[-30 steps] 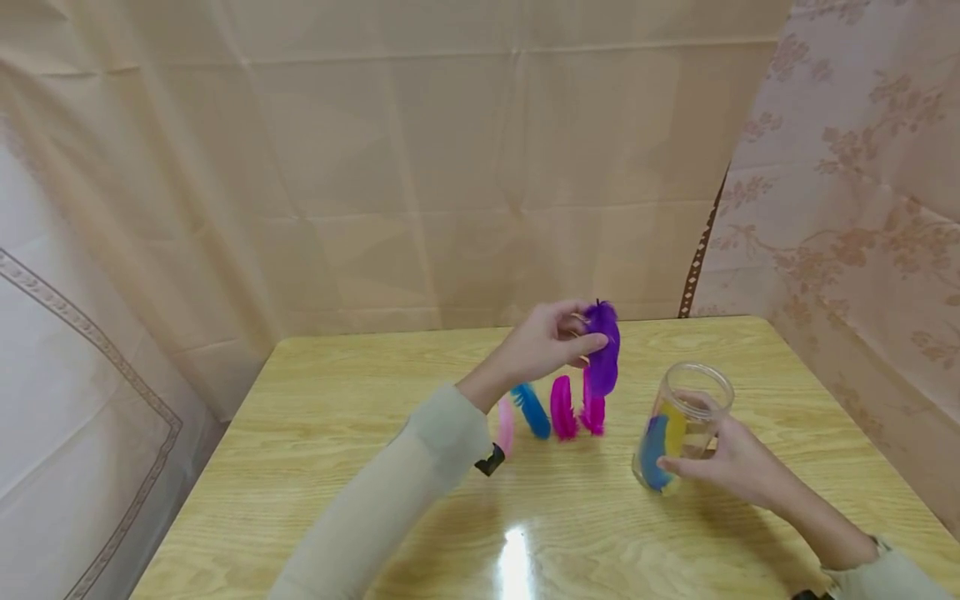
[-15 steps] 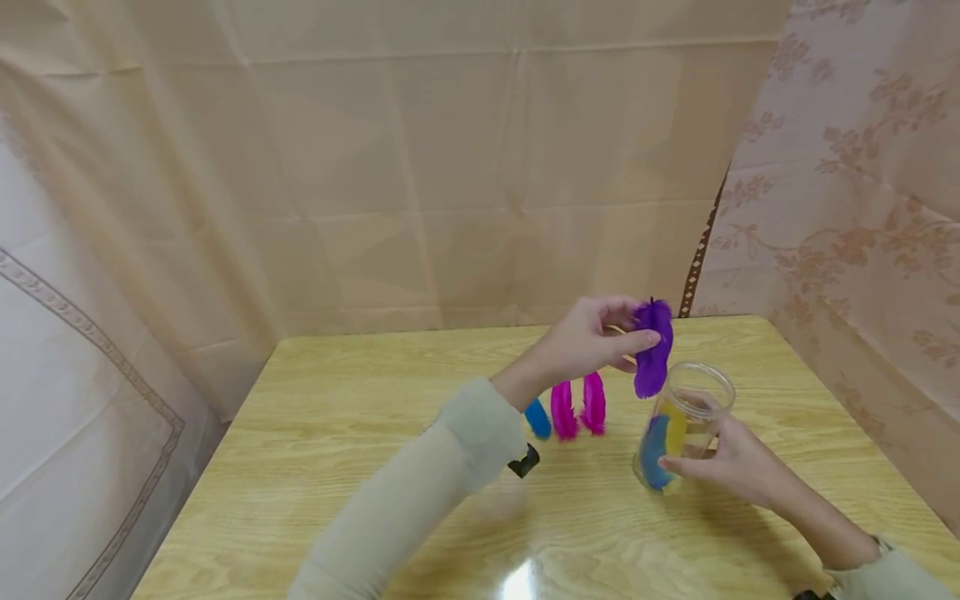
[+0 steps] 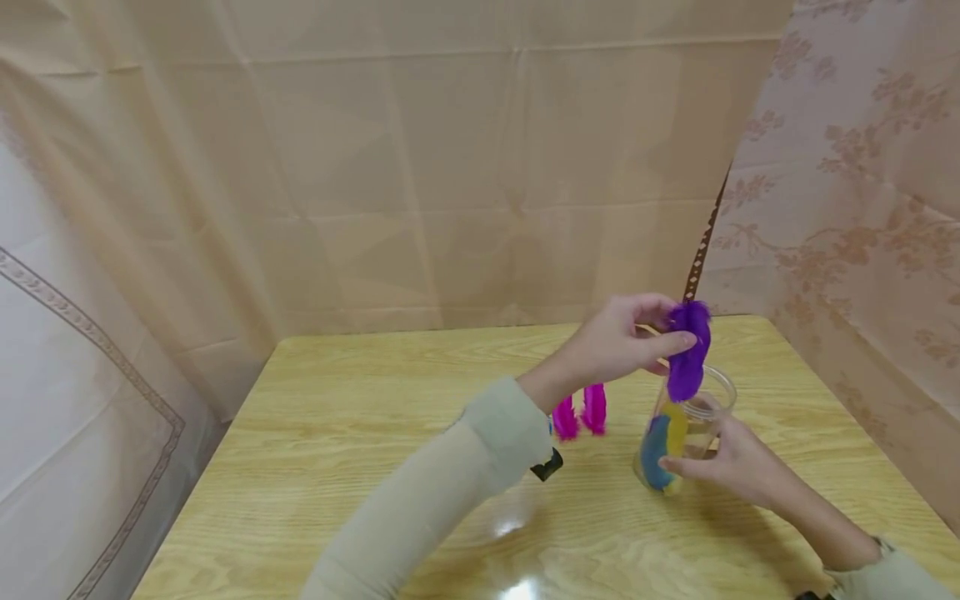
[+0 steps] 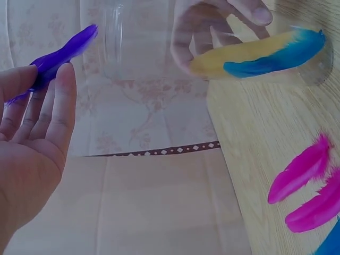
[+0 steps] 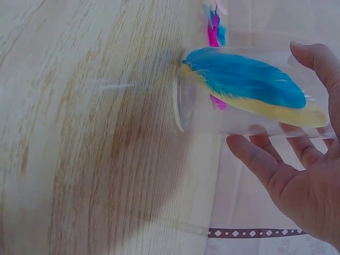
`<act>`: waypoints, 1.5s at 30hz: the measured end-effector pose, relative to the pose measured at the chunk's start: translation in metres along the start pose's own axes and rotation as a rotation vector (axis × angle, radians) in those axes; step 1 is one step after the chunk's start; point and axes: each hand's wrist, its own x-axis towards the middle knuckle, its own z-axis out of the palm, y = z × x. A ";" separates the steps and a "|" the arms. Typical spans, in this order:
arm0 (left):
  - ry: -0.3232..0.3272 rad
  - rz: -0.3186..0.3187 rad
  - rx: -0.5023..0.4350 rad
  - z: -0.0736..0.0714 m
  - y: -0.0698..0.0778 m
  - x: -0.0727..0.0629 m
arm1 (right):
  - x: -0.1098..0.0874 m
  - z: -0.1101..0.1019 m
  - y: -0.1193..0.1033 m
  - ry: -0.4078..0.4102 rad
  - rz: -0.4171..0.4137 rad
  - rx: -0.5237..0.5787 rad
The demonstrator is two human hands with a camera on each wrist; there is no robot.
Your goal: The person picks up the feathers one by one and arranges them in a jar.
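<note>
Your left hand: thumb and fingers pinch purple feather by jar's mouth | your right hand: wrapped round jar, blue feather and yellow feather inside | from jar: pink feathers toward 10 o'clock, left sleeve crossing at 8 | table edges at 12, 3; curtain beyond 12; wood stretches wide toward 9

Purple feather, blue feather, yellow feather, magenta feathers, yellow wood-grained table, beige cloth, pink floral cloth
</note>
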 end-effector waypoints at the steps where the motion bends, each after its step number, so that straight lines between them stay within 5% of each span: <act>1: 0.003 -0.001 0.015 0.001 0.000 0.001 | 0.000 0.000 0.000 0.000 -0.001 0.002; 23: -0.005 -0.012 0.152 0.011 -0.015 0.000 | 0.001 0.001 0.001 0.012 -0.064 -0.078; 32: -0.006 0.048 0.281 0.009 -0.021 0.001 | 0.001 0.000 0.001 0.009 -0.047 -0.059; 45: 0.029 0.033 0.281 0.015 -0.032 -0.003 | 0.001 -0.001 0.004 -0.004 -0.070 -0.044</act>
